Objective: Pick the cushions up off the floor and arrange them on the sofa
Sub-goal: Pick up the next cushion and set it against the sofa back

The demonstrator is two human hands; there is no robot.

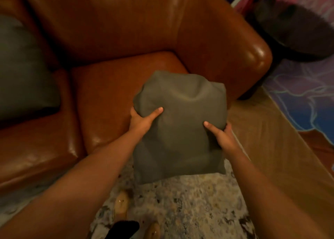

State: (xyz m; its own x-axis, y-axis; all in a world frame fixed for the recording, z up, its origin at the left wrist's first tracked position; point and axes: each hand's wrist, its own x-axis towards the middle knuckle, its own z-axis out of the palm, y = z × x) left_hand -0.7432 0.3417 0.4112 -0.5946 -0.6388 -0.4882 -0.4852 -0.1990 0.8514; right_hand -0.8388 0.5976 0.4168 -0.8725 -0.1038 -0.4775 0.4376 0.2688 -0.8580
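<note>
A: Where is the grey cushion [179, 123]?

B: Off the floor, held up in front of the brown leather sofa [108, 31]. Its upper end hangs over the front of the right-hand seat pad [112, 94], near the armrest [235, 45], and its lower end hangs over the speckled rug [180, 202]. I cannot tell whether it touches the seat.

A: How is it held?

B: With 2 hands, 1 on each side edge. The left hand [140, 121] clasps the left edge: its thumb [157, 112] lies across the front face and its fingers wrap behind, out of sight. The right hand [224, 135] does the same on the right edge, thumb [207, 125] pressed into the fabric. The cover dents and creases under both thumbs.

A: Any other cushion?

B: 1 more, a darker grey cushion [21, 72], propped against the backrest at the left, well apart from the held one.

A: And around the sofa?

B: Bare wood floor [271, 139] runs beside the rug on the right. Beyond it lies a purple patterned rug [303, 94], and a dark round piece of furniture [292, 29] stands just past the armrest; it is too blurred to name. At the bottom, a tan shoe [121, 204] rests on the speckled rug beside a foot in a black sock [124, 228].
</note>
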